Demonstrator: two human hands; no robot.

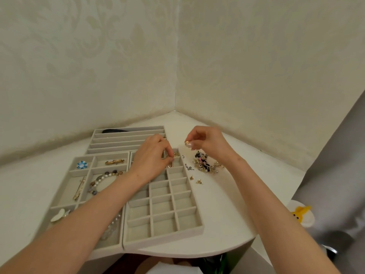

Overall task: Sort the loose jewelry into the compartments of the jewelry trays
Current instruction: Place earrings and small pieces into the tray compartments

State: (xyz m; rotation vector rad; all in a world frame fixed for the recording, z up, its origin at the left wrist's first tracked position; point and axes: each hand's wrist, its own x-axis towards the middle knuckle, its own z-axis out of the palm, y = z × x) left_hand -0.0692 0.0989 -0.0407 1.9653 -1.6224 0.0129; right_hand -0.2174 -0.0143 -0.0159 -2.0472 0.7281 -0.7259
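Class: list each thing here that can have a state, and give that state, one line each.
left hand: pinches a small gold piece over the grid tray.
right hand: pinches a gold ring above the loose jewelry pile.
grid tray: near compartments empty.
loose jewelry pile: unsorted, on the table beside the tray.
blue flower brooch: lying in its own compartment.

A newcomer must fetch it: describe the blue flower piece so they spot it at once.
Find the left tray, beside the grid tray. In its far left corner compartment lies the blue flower piece. Neighbours are gold or pearly; only it is blue.
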